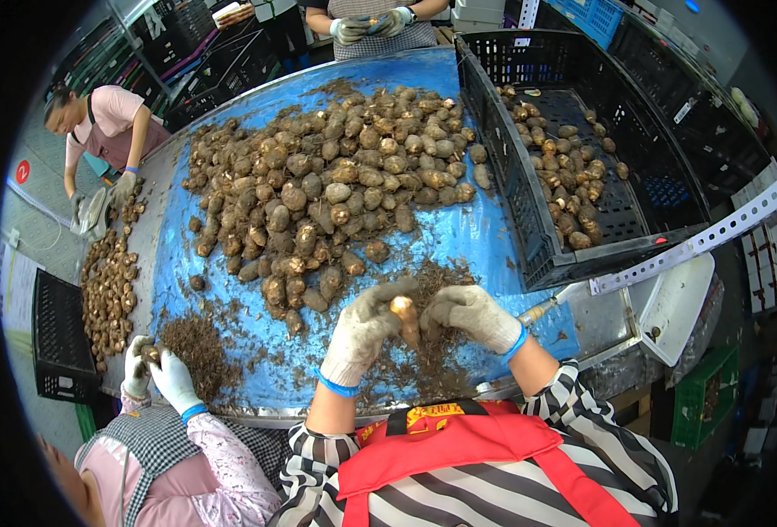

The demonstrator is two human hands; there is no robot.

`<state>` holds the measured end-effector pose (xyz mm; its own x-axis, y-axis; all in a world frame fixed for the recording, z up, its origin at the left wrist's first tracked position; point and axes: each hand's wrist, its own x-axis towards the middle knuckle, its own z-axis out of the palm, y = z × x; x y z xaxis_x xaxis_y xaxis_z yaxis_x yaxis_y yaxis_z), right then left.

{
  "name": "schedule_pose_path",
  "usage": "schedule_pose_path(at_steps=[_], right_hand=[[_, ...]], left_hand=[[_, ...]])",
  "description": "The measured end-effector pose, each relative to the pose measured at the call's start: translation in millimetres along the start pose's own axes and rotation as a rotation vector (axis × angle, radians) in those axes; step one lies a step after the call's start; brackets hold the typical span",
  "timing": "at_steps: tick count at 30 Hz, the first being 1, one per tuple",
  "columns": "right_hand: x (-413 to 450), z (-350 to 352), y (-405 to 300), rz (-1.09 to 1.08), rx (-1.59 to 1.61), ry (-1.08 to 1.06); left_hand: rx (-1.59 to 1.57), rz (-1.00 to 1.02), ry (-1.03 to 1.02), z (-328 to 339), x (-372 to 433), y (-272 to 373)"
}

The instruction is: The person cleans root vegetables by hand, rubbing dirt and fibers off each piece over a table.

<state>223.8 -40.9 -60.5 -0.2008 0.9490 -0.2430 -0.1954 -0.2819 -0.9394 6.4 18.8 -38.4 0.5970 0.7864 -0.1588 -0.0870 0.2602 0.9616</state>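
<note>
My left hand [363,324], in a soiled whitish knit glove, grips a small taro corm [406,320] with its pale cut end up. Beside it is my right hand [477,317], gloved alike, fingers curled inward over dark root fibres [442,352]. Its fingertips are partly hidden, so I cannot tell whether they pinch anything. A knife with a worn wooden handle [537,311] lies just right of that hand, blade pointing away. Beyond both hands, a large heap of brown taro corms [335,174] covers much of the blue plastic sheet [474,237].
At right stands a black plastic crate [540,263] holding several taro corms [569,171], next to a perforated metal strip [704,244] and a white tray [681,309]. Co-worker's gloved hands [167,375] work at left, near a root pile [197,349]. Two more people stand across the table.
</note>
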Motion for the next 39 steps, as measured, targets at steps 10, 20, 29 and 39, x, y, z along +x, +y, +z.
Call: schedule_pose_path(at_steps=[10, 20, 29, 39], right_hand=[[6.7, 27.8, -13.6, -0.108, -0.261, 0.241], [-2.8, 20.2, -11.2, -0.103, -0.296, 0.148], [9.8, 37.4, 5.2, -0.344, -0.120, 0.342], [15.2, 19.9, -1.5, -0.073, 0.362, 0.389]], left_hand=[[-0.062, 0.066, 0.122, 7.7, 2.7, -7.0], [-0.496, 0.061, 0.185, -5.9, 5.0, -25.5], [-0.194, 0.040, 0.142, 12.0, 4.3, -10.4], [0.203, 0.004, 0.309, 32.1, 1.5, -3.1]])
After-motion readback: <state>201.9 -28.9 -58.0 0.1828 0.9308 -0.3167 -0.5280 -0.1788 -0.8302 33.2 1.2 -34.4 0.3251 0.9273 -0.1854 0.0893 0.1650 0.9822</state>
